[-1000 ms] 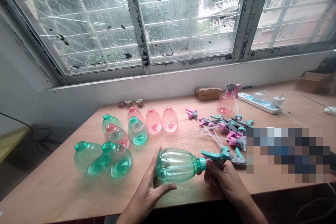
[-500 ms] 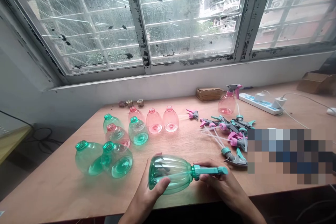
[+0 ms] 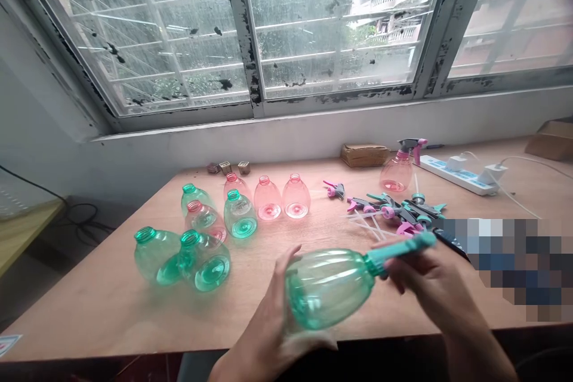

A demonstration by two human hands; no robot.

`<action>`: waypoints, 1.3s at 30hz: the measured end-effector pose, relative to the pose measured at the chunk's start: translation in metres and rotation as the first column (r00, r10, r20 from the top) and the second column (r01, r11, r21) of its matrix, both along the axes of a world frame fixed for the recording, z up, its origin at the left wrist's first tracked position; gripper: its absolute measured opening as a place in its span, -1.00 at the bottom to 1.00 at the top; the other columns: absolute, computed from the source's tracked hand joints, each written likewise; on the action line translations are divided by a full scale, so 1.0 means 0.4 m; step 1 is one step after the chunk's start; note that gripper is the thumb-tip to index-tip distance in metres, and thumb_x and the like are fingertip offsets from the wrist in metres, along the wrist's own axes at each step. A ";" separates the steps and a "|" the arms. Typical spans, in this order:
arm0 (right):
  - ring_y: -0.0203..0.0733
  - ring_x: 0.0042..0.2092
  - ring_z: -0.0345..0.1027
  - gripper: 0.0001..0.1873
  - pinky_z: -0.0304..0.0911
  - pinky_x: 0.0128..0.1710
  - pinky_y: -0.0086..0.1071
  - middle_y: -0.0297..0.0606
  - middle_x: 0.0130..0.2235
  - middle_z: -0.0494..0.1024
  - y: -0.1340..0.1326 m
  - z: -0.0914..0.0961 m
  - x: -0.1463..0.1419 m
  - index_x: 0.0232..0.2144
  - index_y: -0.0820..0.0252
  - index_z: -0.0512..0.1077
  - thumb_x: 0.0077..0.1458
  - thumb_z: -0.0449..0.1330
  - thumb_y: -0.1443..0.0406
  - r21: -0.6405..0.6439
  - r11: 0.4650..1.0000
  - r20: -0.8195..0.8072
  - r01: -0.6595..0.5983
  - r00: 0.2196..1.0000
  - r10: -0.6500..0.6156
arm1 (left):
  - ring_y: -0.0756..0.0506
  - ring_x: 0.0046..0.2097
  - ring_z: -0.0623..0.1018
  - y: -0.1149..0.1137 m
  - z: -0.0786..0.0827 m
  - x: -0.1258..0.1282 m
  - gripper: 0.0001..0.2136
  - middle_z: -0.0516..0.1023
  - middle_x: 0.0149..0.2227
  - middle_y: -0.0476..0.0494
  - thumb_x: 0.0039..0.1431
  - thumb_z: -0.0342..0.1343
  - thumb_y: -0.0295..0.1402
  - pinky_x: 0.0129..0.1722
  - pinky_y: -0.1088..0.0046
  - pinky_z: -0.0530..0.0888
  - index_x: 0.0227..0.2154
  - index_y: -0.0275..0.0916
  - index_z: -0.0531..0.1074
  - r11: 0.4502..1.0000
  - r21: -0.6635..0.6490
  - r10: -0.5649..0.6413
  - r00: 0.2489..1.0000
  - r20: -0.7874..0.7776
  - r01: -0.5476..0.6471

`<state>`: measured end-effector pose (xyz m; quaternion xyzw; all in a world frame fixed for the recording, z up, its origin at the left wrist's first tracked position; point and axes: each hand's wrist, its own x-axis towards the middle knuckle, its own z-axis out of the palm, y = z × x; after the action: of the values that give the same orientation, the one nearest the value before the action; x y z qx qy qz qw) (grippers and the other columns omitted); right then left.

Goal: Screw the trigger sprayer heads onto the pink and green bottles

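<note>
A green spray bottle lies nearly sideways in front of me, its spray end tilted up to the right. My right hand grips the teal-and-grey spray head at the bottle's neck. My left hand is cupped around the bottle's base with fingers apart. Its thumb is off the bottle, just below it, and blurred. Whether the palm touches the base I cannot tell. Behind my right hand lies a pile of loose spray heads in pink, teal and grey, with thin tubes.
Several headless bottles, green and pink, stand on the left of the table. At the back are a pink spray bottle, a cardboard piece and a power strip. A blurred-out patch covers the right side.
The green spray bottle has moved right with my hands, and its spray end has tilted up. My left thumb has come off the bottle's side. The view has shifted slightly.
</note>
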<state>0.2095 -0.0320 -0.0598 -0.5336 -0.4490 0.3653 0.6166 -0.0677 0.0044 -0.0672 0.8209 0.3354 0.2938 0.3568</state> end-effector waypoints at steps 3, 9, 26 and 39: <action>-0.11 -0.56 0.28 -0.65 0.24 -0.58 -0.28 -0.34 -0.62 0.44 -0.005 0.101 0.081 -0.54 0.03 0.58 -0.15 0.49 -0.05 0.146 0.948 0.160 0.282 0.939 -0.304 | -0.42 0.49 -0.01 -0.007 -0.013 0.015 0.18 -0.16 0.52 -0.38 0.06 0.45 -0.22 0.39 -0.17 0.16 0.44 0.06 -0.41 0.986 0.134 -0.054 0.947 -0.317 0.101; -0.10 -0.50 0.39 -0.50 0.23 -0.48 -0.26 -0.27 -0.50 0.60 0.101 0.337 0.216 -0.44 0.04 0.55 0.15 0.21 -0.20 0.165 0.918 0.753 0.360 0.556 -0.353 | -0.39 0.48 0.06 -0.008 -0.016 0.034 -0.14 0.03 0.49 -0.35 0.16 0.37 -0.24 0.38 -0.11 0.20 0.41 -0.13 0.03 0.932 0.193 -0.131 0.781 -0.610 0.307; 0.02 0.01 0.51 -0.64 0.47 -0.02 -0.02 -0.11 0.11 0.52 0.617 0.215 0.290 0.12 0.21 0.43 0.35 0.25 0.19 0.005 0.854 0.994 0.521 0.090 -0.061 | -0.46 0.47 0.04 0.013 0.009 0.041 -0.18 0.03 0.48 -0.38 0.13 0.37 -0.09 0.39 -0.18 0.12 0.38 -0.13 0.14 0.922 0.126 -0.210 0.745 -0.634 0.367; 0.41 0.30 0.14 -0.06 0.29 0.11 0.08 0.39 0.38 0.11 0.531 0.196 0.284 0.45 0.45 -0.21 0.31 0.21 0.16 0.040 0.939 0.993 0.341 0.088 -0.074 | -0.45 0.46 0.09 0.024 0.006 0.014 -0.24 0.12 0.46 -0.35 0.21 0.23 0.05 0.41 -0.12 0.08 0.37 -0.14 0.18 0.885 0.154 -0.303 0.795 -0.526 0.439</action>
<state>0.3233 0.1802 0.0187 -0.7570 -0.6225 -0.1278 0.1520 -0.0622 0.0139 -0.0648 0.9583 0.2020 0.0435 0.1973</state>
